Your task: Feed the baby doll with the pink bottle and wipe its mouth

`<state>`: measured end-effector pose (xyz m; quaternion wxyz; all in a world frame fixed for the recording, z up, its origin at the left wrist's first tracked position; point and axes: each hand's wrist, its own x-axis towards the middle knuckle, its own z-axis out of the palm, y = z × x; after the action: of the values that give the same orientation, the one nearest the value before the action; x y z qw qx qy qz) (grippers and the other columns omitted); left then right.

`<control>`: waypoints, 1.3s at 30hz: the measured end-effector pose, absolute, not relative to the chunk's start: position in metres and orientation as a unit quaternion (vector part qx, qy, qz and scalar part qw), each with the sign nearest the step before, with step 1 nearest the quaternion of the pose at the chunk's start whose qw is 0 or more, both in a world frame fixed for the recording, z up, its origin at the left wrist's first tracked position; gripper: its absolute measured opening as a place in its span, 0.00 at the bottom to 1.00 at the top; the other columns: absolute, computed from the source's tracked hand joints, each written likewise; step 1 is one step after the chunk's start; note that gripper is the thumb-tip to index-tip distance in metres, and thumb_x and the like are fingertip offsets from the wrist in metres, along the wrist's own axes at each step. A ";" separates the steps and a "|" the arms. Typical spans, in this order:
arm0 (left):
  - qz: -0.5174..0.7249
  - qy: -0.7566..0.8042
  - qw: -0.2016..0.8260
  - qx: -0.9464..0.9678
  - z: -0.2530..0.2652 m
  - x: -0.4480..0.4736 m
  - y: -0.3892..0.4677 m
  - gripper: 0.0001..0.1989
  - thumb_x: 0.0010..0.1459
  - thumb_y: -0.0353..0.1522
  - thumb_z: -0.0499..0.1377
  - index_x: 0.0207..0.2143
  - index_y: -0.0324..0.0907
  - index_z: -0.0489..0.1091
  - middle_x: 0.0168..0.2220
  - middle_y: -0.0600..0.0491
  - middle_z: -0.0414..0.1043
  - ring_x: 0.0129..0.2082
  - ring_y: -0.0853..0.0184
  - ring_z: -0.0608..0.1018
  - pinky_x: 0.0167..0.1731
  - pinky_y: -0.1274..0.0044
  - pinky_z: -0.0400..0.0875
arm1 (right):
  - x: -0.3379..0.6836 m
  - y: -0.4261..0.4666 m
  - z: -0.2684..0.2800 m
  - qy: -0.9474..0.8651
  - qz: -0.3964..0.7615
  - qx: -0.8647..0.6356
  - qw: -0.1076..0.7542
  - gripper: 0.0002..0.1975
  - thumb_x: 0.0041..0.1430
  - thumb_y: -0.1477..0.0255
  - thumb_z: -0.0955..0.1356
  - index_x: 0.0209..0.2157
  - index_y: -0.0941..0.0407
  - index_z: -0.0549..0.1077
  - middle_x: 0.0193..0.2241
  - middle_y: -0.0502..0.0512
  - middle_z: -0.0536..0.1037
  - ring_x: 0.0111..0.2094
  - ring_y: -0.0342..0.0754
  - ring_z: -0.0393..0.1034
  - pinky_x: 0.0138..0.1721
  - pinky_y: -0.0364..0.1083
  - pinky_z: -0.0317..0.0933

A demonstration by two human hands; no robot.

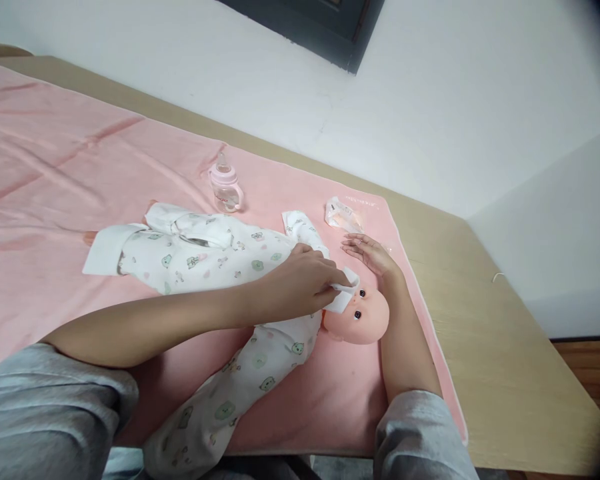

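Note:
A baby doll [367,327] in a white sleepsuit [260,257] with green animal prints lies on its back, its bald head to the right. My left hand [307,280] reaches across its chest and pinches a folded white tissue [341,300] against the lower face, covering the mouth. Both of the doll's eyes show above the tissue. Beyond the head, my right hand [367,253] rests on its side with fingers stretched and nothing in them. That forearm curves around the top of the doll's head. Part of the doll's torso is hidden behind my left forearm.
A pink blanket [55,180] with creases covers much of the wooden table [460,300]. Beyond the doll stands a baby bottle [225,190] with a pink collar and handle. A crinkled clear plastic packet [343,215] lies near my right hand. A white wall [430,100] rises behind the table.

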<state>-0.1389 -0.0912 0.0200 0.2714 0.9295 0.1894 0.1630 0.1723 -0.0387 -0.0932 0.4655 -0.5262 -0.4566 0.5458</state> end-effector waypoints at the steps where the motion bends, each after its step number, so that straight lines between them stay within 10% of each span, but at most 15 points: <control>1: 0.163 0.192 0.268 0.930 0.020 -0.139 -0.091 0.14 0.61 0.26 0.52 0.39 0.45 0.77 0.25 0.57 0.66 0.33 0.67 0.70 0.42 0.70 0.54 | 0.172 -0.039 -0.093 -0.457 0.546 -0.526 0.465 0.13 0.56 0.65 0.72 0.43 0.53 0.76 0.42 0.55 0.81 0.48 0.49 0.76 0.65 0.56 0.58; 21: 0.200 0.196 0.258 0.925 0.021 -0.146 -0.089 0.11 0.58 0.29 0.53 0.29 0.44 0.75 0.19 0.59 0.63 0.22 0.72 0.66 0.37 0.73 0.59 | 0.172 -0.039 -0.093 -0.459 0.540 -0.533 0.462 0.13 0.56 0.65 0.72 0.43 0.52 0.76 0.42 0.54 0.81 0.46 0.48 0.77 0.63 0.55 0.61; 32: 0.196 0.195 0.232 0.933 0.010 -0.141 -0.094 0.13 0.54 0.29 0.52 0.19 0.40 0.51 0.16 0.61 0.52 0.19 0.74 0.55 0.37 0.71 0.60 | 0.171 -0.039 -0.091 -0.450 0.548 -0.529 0.467 0.13 0.55 0.65 0.73 0.42 0.52 0.76 0.41 0.55 0.81 0.43 0.47 0.77 0.63 0.55 0.61; 39: 0.183 0.207 0.215 0.937 0.004 -0.137 -0.094 0.11 0.56 0.31 0.53 0.21 0.40 0.62 0.18 0.60 0.65 0.22 0.72 0.63 0.43 0.69 0.61 | 0.170 -0.039 -0.090 -0.450 0.547 -0.534 0.463 0.13 0.54 0.65 0.73 0.41 0.52 0.76 0.41 0.55 0.81 0.44 0.48 0.77 0.62 0.56 0.61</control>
<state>-0.1374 -0.0939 0.0039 0.2153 0.9365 0.2070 0.1835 0.1702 -0.0393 -0.0896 0.4626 -0.5339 -0.4496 0.5466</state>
